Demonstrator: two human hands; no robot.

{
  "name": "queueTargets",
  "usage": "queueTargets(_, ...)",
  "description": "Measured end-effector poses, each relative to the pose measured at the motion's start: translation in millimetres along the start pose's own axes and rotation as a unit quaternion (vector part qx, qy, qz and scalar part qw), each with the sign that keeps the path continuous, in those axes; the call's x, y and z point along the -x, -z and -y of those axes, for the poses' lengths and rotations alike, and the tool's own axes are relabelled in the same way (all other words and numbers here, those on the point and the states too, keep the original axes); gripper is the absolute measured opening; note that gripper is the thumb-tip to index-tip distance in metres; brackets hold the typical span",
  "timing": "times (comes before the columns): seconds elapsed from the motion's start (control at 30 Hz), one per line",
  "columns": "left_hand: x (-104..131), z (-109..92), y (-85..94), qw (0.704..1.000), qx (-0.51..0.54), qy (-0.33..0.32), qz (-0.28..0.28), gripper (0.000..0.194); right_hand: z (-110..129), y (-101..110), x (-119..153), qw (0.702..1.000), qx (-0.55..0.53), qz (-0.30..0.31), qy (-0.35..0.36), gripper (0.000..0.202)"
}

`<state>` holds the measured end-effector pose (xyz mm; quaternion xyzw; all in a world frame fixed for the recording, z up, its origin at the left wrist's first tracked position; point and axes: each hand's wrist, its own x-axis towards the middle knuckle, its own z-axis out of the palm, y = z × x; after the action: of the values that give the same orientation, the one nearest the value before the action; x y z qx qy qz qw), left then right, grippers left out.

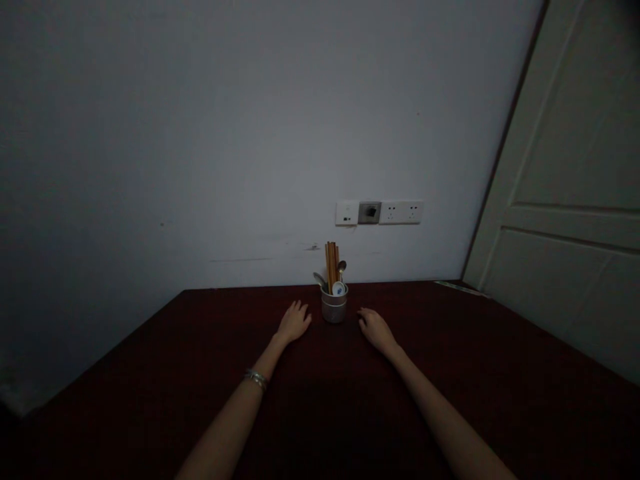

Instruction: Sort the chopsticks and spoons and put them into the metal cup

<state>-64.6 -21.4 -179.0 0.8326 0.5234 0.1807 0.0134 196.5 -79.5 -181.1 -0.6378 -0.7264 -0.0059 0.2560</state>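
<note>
A grey utensil holder (334,311) stands upright on the dark red table. Several wooden chopsticks (331,265) rise out of it, with metal spoons (342,267) leaning at its sides and a white spoon with a blue mark (339,289) at the front. My left hand (294,322) lies palm down just left of the holder, fingers apart and holding nothing. On the other side, my right hand (376,328) rests on the table with its fingers loosely bent, apart from the holder and with nothing seen in it. A bracelet (257,379) circles my left wrist.
Behind the dark red table (320,413) is a pale wall with a row of sockets (400,212) above the back edge. A panelled door (570,220) borders the right side. A thin flat strip (463,289) lies at the back right corner.
</note>
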Motion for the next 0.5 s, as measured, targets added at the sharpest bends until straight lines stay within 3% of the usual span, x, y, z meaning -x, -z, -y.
queueTargets(0.5,1.1,-4.6,6.0,1.0,-0.016,0.007,0.01,0.052,5.5,8.9,2.1,1.0,-0.011,0.0,-0.004,0.036)
